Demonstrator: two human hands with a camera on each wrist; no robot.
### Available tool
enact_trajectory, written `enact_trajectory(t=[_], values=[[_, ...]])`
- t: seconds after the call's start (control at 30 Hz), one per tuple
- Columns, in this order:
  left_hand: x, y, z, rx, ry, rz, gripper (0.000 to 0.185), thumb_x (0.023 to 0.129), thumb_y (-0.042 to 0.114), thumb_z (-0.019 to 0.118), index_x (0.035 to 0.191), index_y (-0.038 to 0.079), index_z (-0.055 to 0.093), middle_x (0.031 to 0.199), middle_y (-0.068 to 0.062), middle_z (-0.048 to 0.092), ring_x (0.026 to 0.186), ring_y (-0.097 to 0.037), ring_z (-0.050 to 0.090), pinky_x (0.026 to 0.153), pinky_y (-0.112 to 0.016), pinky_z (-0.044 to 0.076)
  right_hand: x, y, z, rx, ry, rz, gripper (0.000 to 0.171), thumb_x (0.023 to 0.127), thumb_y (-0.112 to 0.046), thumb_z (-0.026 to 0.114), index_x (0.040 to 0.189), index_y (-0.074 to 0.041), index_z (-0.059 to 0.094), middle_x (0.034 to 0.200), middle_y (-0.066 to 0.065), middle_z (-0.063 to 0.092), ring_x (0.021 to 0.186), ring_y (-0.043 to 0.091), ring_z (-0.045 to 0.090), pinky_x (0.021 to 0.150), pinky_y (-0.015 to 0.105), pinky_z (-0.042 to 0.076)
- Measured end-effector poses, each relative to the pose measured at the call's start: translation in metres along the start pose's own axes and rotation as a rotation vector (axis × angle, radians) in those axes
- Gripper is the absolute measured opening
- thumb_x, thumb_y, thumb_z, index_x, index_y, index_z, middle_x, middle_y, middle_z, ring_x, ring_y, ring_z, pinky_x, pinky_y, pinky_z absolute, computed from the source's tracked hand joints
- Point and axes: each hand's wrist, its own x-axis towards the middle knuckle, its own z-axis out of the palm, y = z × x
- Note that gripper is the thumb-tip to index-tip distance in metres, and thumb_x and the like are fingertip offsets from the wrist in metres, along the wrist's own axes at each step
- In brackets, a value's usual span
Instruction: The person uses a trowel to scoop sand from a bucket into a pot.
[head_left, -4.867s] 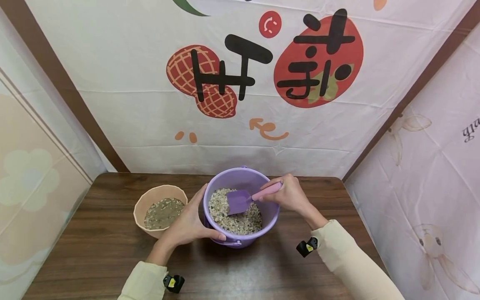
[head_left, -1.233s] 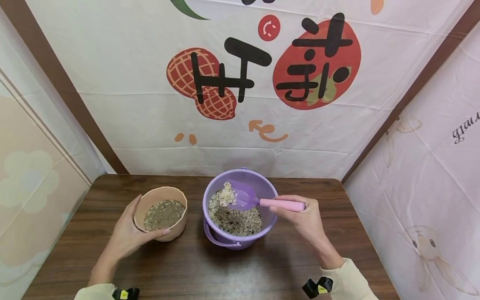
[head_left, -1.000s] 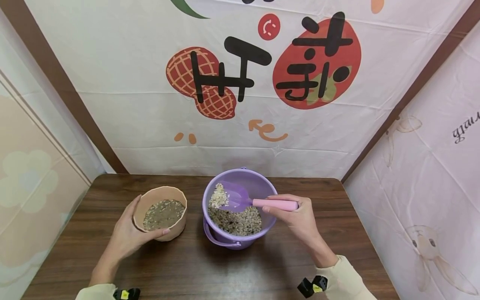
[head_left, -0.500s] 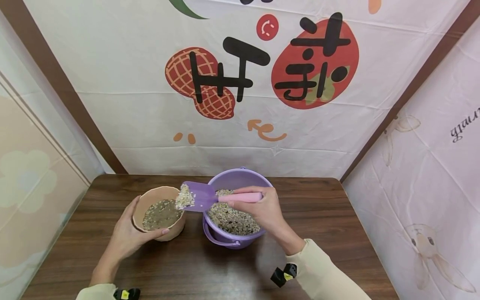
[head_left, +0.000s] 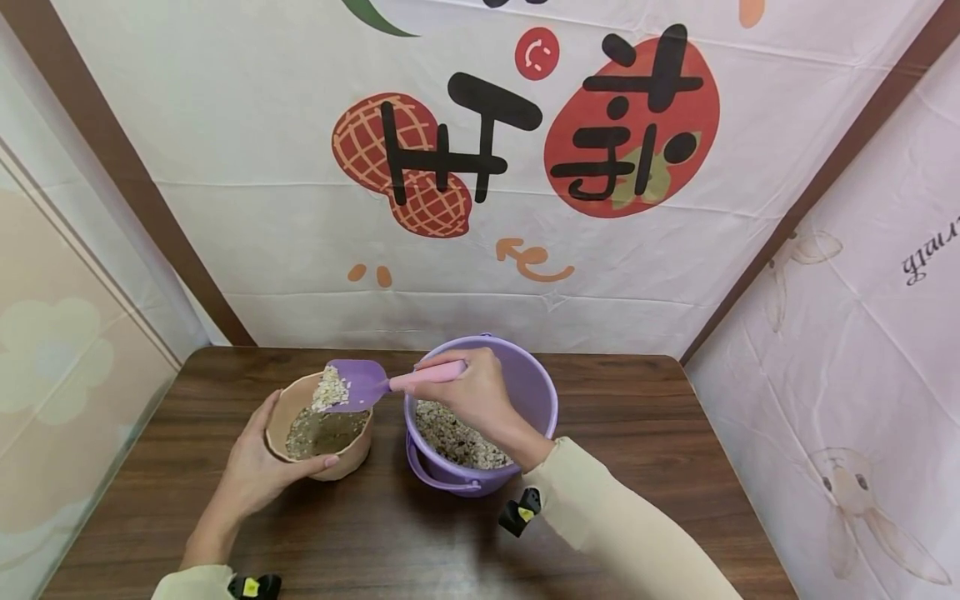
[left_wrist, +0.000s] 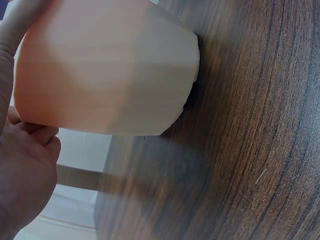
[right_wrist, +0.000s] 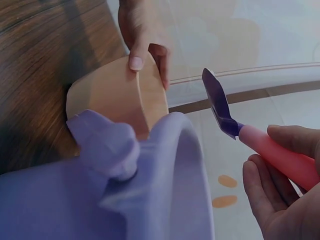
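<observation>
A purple scoop [head_left: 358, 385] with a pink handle, heaped with pale oats, hangs over the peach bowl [head_left: 318, 425], gripped by the right hand [head_left: 465, 392]. The left hand [head_left: 258, 467] clasps the bowl's side. The right wrist view shows the purple bucket [right_wrist: 165, 200] touching the bowl. Both stand on a dark wooden desk [head_left: 637, 433] before printed cloth walls.

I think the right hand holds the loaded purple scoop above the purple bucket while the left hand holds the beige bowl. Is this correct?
Not quite. In the head view the scoop, held by the right hand, is above the beige bowl, not above the purple bucket. The left hand does hold the bowl.
</observation>
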Motion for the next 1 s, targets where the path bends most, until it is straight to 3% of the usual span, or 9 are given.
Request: enact_trajectory(t=[0.3,0.6,0.83,1.0], values=[[0.003,0.001,0.001,0.014,0.005,-0.001,0.137,0.063,0.037,0.098,0.163,0.003,0.01,0.157,-0.033,0.027,0.136,-0.054,0.033,0.103,-0.073,0.032,0.018,-0.002,0.028,-0.131,-0.03,0.042,0.021,0.072,-0.018,0.093,0.09,-0.016,0.082,0.07,-0.014,0.073,0.074,0.002,0.069,0.062,0.025,0.055],[0.002,0.001,-0.001,0.018,-0.015,-0.021,0.137,0.065,0.037,0.098,0.163,0.003,0.008,0.158,-0.035,0.024,0.137,-0.057,0.031,0.101,-0.075,0.031,0.032,-0.007,0.052,-0.252,-0.095,-0.079,0.021,0.072,-0.025,0.095,0.085,-0.013,0.083,0.065,-0.017,0.071,0.061,-0.004,0.063,0.052,0.02,0.049],[0.002,0.002,-0.002,0.003,-0.022,-0.021,0.137,0.066,0.036,0.097,0.162,0.002,0.007,0.157,-0.036,0.025,0.136,-0.057,0.031,0.102,-0.074,0.032,0.039,-0.015,0.064,-0.405,-0.115,-0.136,0.019,0.073,-0.025,0.094,0.087,-0.016,0.083,0.067,-0.016,0.072,0.065,-0.011,0.059,0.059,0.012,0.047],[0.002,0.001,-0.001,-0.01,-0.009,-0.005,0.136,0.065,0.034,0.098,0.162,0.002,0.009,0.156,-0.036,0.027,0.136,-0.056,0.033,0.102,-0.073,0.031,0.042,-0.02,0.068,-0.538,-0.131,-0.194,0.016,0.075,-0.024,0.092,0.088,-0.02,0.083,0.072,-0.018,0.073,0.072,-0.008,0.06,0.063,0.008,0.044]])
